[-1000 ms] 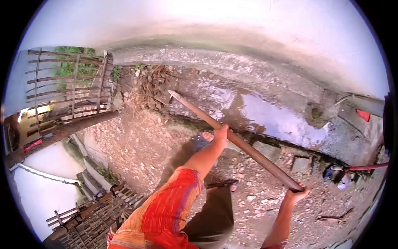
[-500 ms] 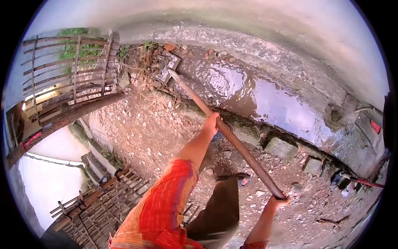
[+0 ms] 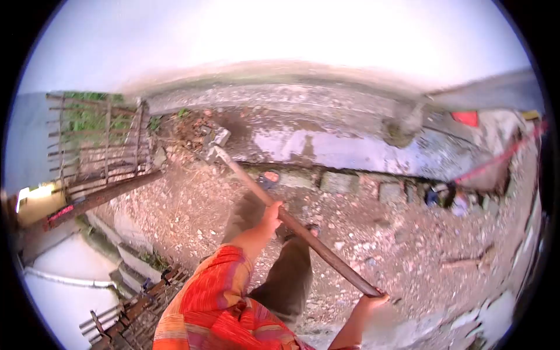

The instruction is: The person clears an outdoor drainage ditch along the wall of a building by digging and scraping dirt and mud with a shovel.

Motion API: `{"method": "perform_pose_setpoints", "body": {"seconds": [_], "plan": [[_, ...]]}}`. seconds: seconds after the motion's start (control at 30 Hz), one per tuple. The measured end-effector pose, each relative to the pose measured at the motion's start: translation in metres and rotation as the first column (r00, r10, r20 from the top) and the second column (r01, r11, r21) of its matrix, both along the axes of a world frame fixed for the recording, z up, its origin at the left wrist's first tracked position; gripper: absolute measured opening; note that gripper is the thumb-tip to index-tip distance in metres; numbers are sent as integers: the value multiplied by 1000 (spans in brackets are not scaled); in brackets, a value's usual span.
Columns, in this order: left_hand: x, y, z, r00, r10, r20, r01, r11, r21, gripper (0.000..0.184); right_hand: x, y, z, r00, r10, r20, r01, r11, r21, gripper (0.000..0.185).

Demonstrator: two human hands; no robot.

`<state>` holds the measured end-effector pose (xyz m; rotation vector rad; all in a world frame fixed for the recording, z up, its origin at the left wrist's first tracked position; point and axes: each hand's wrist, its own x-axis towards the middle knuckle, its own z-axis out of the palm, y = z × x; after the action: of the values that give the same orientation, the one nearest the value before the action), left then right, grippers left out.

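Observation:
A long wooden handle (image 3: 315, 242) with a flat, mud-grey hoe blade (image 3: 219, 137) runs diagonally across the view. My left hand (image 3: 272, 217) is wrapped round the middle of the handle. Near its lower right end, my right hand (image 3: 373, 300) grips it too. The blade is at the left end of a shallow channel of water (image 3: 344, 147), beside a heap of soil, dry stalks and stones (image 3: 185, 131). Whether the blade touches the heap is hard to tell.
Stone blocks (image 3: 339, 182) line the channel's near edge, close to my feet. A bamboo fence (image 3: 105, 137) stands at the left above a log (image 3: 111, 189). A pale wall (image 3: 280, 35) rises beyond the channel. A red pole (image 3: 501, 156) lies at the right.
The view has tilted and shifted. Both hands and the handle appear farther left in view, still gripped. The blade, mostly hidden at first, now shows at the heap's edge.

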<state>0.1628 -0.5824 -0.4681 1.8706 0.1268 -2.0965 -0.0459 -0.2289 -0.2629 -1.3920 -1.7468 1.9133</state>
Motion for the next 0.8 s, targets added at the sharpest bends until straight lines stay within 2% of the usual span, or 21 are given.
{"method": "perform_pose_setpoints", "body": {"seconds": [0.03,0.1,0.17,0.2,0.23,0.3,0.33,0.43,0.53,0.6,0.67,0.7,0.73,0.77,0.8], "plan": [[13,26,-3,991,-124,-45,117,983,-142,13,10,40,2,1000,-17,9,17,1000,-25,20],[5,47,31,984,-51,-168,55,998,15,13,26,64,46,995,-92,-27,92,996,-8,17],[14,83,18,937,-330,-111,308,934,-181,13,45,88,87,984,-153,-95,156,987,25,15],[-6,83,78,972,-210,-109,216,975,51,13,57,101,110,975,-173,-135,179,983,31,15],[-12,93,94,940,-311,-139,322,945,65,13,77,129,117,967,-192,-169,195,981,0,15],[-1,111,124,921,-335,-198,365,920,141,13,122,167,145,938,-273,-214,272,962,-36,14],[5,118,134,881,-411,-234,449,883,140,12,143,170,163,919,-329,-216,328,944,-40,14],[30,132,165,797,-571,-197,602,774,195,10,252,189,195,818,-527,-231,551,833,48,16],[71,130,191,673,-714,-196,740,644,195,11,381,164,227,704,-683,-196,695,719,-6,18],[105,133,186,592,-797,-118,802,570,178,11,475,152,221,557,-802,-215,824,566,25,18],[129,128,182,496,-862,-104,865,480,145,11,568,127,213,467,-864,-189,878,478,-18,20],[137,132,189,416,-909,-20,903,410,130,11,611,111,210,375,-909,-182,920,389,-47,20],[140,139,200,338,-939,65,931,343,122,11,631,99,214,286,-943,-173,951,302,-73,20],[147,149,207,281,-958,53,958,283,45,15,649,97,209,267,-948,-172,954,285,-94,20],[135,164,214,265,-963,60,963,267,32,15,641,90,225,288,-942,-172,953,299,-40,19]]}}
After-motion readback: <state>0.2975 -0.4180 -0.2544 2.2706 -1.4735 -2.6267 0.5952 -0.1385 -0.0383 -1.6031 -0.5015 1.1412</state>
